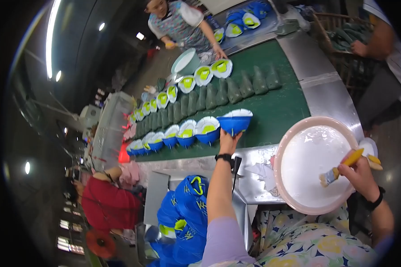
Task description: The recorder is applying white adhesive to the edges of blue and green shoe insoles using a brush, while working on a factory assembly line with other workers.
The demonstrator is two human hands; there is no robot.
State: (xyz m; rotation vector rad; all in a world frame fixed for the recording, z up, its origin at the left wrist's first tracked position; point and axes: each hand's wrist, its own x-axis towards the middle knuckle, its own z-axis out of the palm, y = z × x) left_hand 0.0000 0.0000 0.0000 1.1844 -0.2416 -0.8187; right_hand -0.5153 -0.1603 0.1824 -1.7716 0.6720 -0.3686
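Note:
My left hand (229, 141) is closed around a blue shoe upper (235, 122) with a white rim, at the near edge of the green conveyor belt (285, 109). It is the rightmost of a row of similar blue uppers (186, 132) with yellow-green insides. My right hand (360, 177) grips a yellow-handled brush (353, 157), bristles down, over a pink basin (279, 171) of white liquid. Whether the bristles touch the liquid I cannot tell. Parts of my left fingers are hidden behind the upper.
Dark green shoe lasts (211, 95) line the belt's middle, with more uppers (203, 75) beyond. Across stands a person (182, 26) beside a pale green basin (186, 62). Blue uppers (187, 218) pile at my left. Another brush (374, 163) lies by the pink basin's right rim.

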